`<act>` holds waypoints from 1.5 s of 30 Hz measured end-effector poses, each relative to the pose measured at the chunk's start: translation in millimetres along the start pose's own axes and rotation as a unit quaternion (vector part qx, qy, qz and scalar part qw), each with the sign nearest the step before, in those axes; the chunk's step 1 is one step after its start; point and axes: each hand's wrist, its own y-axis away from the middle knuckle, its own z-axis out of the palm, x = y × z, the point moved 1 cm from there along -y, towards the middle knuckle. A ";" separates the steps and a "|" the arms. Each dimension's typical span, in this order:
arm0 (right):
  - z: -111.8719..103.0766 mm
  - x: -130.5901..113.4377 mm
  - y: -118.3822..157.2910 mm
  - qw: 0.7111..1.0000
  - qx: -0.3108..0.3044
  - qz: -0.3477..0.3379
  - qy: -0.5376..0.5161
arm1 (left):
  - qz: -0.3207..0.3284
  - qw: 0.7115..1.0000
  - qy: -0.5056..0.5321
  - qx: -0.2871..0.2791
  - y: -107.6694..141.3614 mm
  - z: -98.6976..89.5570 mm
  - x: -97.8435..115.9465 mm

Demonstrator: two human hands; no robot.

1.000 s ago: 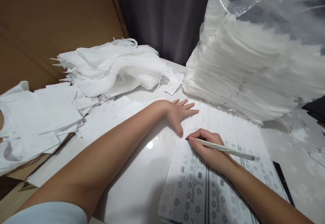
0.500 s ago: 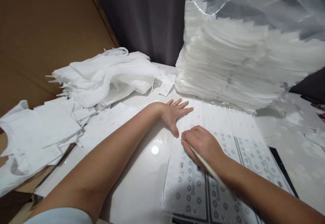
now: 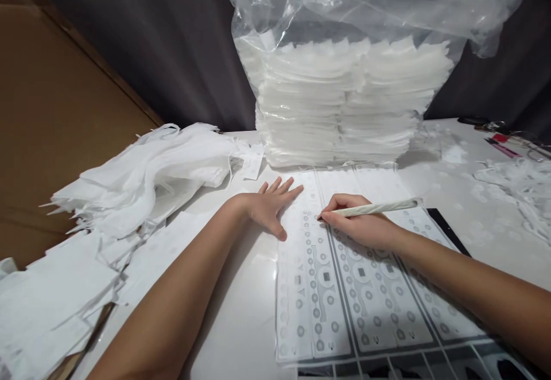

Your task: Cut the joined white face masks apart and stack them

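A white sheet (image 3: 288, 311) printed with grey circles and outlined panels lies flat on the table before me. My left hand (image 3: 271, 208) is spread open, palm down, at the sheet's upper left side. In my right hand (image 3: 361, 222) is a slim pen-like tool (image 3: 379, 208) with a pale wrapped shaft, gripped as one grips a pen. Its tip touches or nearly touches the sheet among the upper circles, and its back end points right. A darker layer shows under the sheet's lower and right edges.
A clear plastic bag (image 3: 357, 1) covers a tall stack of white sheets (image 3: 301, 116) behind. On the left are a heap of white fabric (image 3: 146, 167), loose white pieces (image 3: 64, 288) and brown cardboard (image 3: 55, 121). White scraps (image 3: 520, 190) and pink-handled tools (image 3: 501, 146) lie far right.
My view has turned right. The pen-like tool has swung from pointing back toward me to pointing right, its tip now at the sheet. My left hand stays spread.
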 end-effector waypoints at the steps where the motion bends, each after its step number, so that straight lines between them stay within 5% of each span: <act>1: 1.5 2.4 1.5 1.000 -0.008 0.013 -0.019 | -0.001 1.000 -0.002 -0.002 -0.2 0.2 0.7; 20: 10.4 6.7 3.6 0.997 -0.065 0.024 0.017 | -0.012 1.000 0.000 0.003 -6.0 5.1 4.9; 24: 20.8 -2.1 11.4 0.980 -0.059 -0.104 0.159 | -0.012 1.000 0.003 0.008 -7.7 6.3 4.5; 28: 35.5 -7.1 22.3 0.896 -0.043 -0.257 0.361 | -0.011 1.000 0.008 0.014 -8.2 6.4 4.5; 30: 33.2 -3.8 24.2 0.888 -0.029 -0.266 0.374 | -0.009 1.000 0.010 0.010 -8.0 6.0 4.1; 33: 11.2 4.9 24.8 0.923 0.012 -0.220 0.314 | 0.005 1.000 0.021 0.015 -7.6 5.2 2.6; 38: -34.1 17.0 31.9 0.994 0.027 0.003 0.110 | 0.011 0.999 0.025 0.020 -6.5 4.6 1.8; 41: -40.5 22.7 34.9 0.997 0.009 0.075 0.017 | 0.001 1.000 0.021 0.021 -6.0 4.0 3.0; 45: -34.9 28.8 32.5 0.996 -0.005 0.081 0.021 | -0.002 1.000 0.013 0.020 -6.9 2.9 3.8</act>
